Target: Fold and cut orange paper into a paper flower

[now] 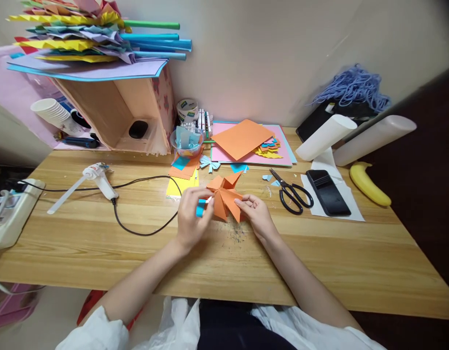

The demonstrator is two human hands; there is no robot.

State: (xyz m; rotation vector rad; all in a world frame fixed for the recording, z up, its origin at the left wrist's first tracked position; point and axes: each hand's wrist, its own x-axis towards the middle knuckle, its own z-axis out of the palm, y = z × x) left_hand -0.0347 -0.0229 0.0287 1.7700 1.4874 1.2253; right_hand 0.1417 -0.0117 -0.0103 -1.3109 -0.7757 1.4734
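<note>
Two bare hands meet over a folded orange paper piece at mid-table. Left hand has fingers curled in, pinching a small blue-and-white stick-like item whose white tip touches the orange paper's left edge; what the item is cannot be told. Right hand has fingertips pressed together on the paper's right points, pinching them. Paper lies on the wood, pleated and fanned into several points. Behind it: a stack of orange, blue and yellow sheets, a clear bowl with blue scraps, and a flat orange sheet on pink paper. Black scissors lie just right of the right hand, a phone beyond them, and a banana near the table's right edge. Glue gun sits well to the left, its black cord looping toward the left hand.
</note>
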